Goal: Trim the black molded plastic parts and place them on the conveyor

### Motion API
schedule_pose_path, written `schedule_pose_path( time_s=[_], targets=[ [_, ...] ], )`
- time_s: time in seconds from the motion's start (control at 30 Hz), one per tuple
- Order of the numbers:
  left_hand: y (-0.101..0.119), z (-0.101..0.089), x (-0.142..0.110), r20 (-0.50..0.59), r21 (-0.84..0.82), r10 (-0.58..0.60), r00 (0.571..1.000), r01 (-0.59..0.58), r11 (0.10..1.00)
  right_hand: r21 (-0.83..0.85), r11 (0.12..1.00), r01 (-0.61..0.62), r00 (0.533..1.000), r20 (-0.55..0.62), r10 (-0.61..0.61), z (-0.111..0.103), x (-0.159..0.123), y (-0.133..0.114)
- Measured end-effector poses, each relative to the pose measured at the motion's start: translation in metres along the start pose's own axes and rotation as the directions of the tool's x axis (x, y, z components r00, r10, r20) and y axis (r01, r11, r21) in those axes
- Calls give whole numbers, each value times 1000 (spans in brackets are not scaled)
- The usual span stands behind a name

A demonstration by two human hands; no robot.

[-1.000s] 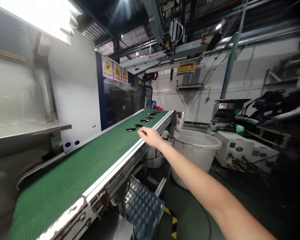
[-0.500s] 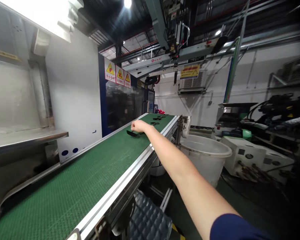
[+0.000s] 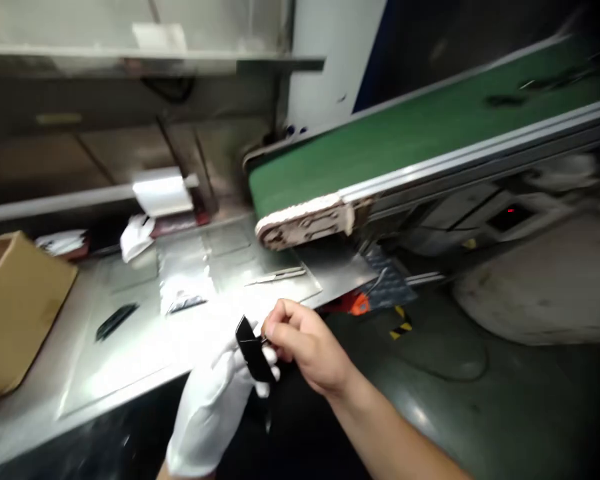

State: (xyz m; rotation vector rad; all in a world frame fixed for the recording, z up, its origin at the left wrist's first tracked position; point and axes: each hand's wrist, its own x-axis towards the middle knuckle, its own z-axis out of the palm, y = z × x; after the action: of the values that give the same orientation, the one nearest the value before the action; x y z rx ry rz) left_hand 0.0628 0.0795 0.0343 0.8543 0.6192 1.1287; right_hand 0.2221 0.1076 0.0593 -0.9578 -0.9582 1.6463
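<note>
A small black plastic part (image 3: 253, 350) is held between both hands above the front edge of the steel table (image 3: 130, 347). My left hand (image 3: 215, 400), in a white glove, supports the part from below with its fingers curled on it. My bare right hand (image 3: 303, 343) pinches the part's upper right edge with closed fingers. More black parts (image 3: 503, 100) lie far up the green conveyor belt (image 3: 405, 137) at the upper right, blurred.
A cardboard box (image 3: 15, 307) stands at the table's left edge. A black part (image 3: 115, 320), a clear bag (image 3: 185, 290) and tweezers (image 3: 277, 275) lie on the table. A white tub (image 3: 545, 293) stands on the floor to the right, under the conveyor's end (image 3: 305, 223).
My right hand has come back from the belt with a black part. The view has swung down and left to the table. My gloved left hand has come in and joined on the part.
</note>
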Motion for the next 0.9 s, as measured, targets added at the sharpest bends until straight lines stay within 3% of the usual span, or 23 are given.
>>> schedule_pose_path(
  time_s=[0.1, 0.27, 0.37, 0.9],
  targets=[
    [-14, -28, -46, -123, -123, -46, 991, 31, 992, 5, 996, -86, 996, 37, 86, 15, -9, 32],
    [-41, -43, -70, -144, -342, -149, 978, 92, 935, -111, 978, -176, 984, 3, 177, 31, -31, 63],
    [-47, -47, -82, -131, -385, -164, 978, 102, 917, -138, 968, -212, 977, 11, 215, 31, -34, 75],
    [-41, -45, -90, -130, -296, -214, 968, 168, 940, -157, 933, -323, 924, 161, 346, 15, -39, 71]
  ],
)
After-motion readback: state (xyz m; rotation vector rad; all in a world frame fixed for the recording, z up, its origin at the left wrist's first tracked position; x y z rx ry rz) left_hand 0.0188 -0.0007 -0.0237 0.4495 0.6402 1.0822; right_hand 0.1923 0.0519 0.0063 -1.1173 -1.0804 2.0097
